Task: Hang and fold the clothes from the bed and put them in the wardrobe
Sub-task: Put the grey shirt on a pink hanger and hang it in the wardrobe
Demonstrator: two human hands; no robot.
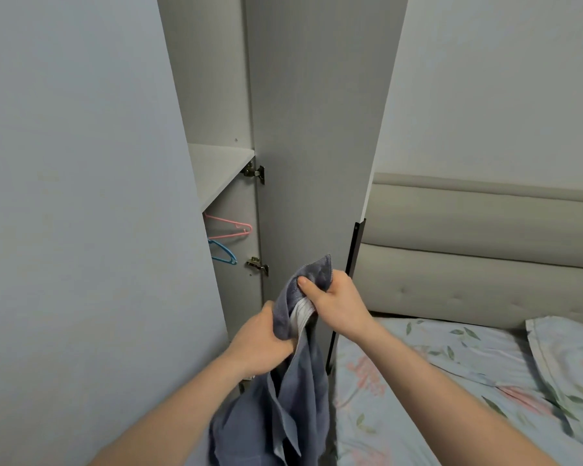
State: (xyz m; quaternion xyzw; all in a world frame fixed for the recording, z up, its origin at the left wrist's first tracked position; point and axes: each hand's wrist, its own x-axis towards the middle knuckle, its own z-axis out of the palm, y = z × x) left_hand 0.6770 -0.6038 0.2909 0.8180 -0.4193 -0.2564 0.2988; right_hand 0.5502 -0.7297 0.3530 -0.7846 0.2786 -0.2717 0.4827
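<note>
Bed [401, 381] under floral sheet, pillow [566, 361] at its right; bare wardrobe shelf [219, 169] above

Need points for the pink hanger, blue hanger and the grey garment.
pink hanger [231, 230]: head view, on its lower bar inside the wardrobe.
blue hanger [223, 255]: head view, on its curved end below the pink one.
grey garment [303, 395]: head view, on the cloth hanging below both hands.
</note>
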